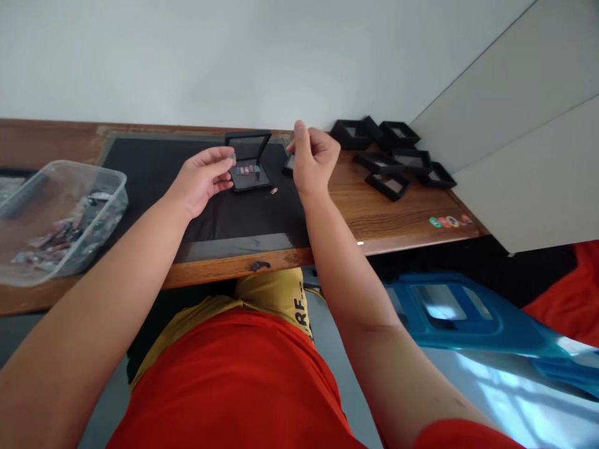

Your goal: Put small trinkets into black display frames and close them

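My left hand (203, 178) is closed in a pinch at the left edge of an open black case (250, 178), with a small greenish piece between thumb and index finger. Several small coloured pieces (248, 169) lie in a row inside the case, whose lid stands tilted up at the back. My right hand (316, 159) is raised right of the case, fingers curled inward; whatever it holds, if anything, is hidden. Partly behind it lies another dark case (289, 163). A small loose piece (274, 191) rests on the black mat (224, 218) near the case's front right corner.
At the left, a clear plastic tub (119, 178) holds many small wrapped pieces. Several black frame-like boxes (392, 185) are piled on the wooden table (346, 215) at the right. A white wall rises behind the table, and a blue chair (468, 337) stands below right.
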The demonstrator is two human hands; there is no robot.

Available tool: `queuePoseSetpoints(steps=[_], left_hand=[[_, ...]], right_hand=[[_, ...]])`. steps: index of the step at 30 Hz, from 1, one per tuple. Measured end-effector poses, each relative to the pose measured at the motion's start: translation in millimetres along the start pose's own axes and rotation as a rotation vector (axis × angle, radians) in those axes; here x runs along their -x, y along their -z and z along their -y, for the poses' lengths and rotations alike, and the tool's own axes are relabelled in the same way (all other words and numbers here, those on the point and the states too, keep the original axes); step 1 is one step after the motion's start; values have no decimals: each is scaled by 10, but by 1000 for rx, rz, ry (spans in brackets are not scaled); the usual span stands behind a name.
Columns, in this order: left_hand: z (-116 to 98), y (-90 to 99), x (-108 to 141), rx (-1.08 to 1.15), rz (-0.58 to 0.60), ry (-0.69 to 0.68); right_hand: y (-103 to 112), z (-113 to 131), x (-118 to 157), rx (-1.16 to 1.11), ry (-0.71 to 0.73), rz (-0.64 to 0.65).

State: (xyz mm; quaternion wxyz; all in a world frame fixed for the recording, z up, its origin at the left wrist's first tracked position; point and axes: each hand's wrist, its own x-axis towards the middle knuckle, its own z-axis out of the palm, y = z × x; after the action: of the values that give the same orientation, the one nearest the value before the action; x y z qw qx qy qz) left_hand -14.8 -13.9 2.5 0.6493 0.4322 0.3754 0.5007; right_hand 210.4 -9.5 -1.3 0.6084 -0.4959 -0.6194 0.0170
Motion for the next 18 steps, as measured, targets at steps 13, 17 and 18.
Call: queuePoseSetpoints(steps=[13,17,18], left_hand=[[-25,-81,77,11,7,50],[-30,-109,104,-6,-9,41],[-26,-112,108,-8,-11,38]], right_hand=[[87,311,88,-50,-105,314],[116,330,109,-35,-163,393],[122,326,112,-34,-169,394]])
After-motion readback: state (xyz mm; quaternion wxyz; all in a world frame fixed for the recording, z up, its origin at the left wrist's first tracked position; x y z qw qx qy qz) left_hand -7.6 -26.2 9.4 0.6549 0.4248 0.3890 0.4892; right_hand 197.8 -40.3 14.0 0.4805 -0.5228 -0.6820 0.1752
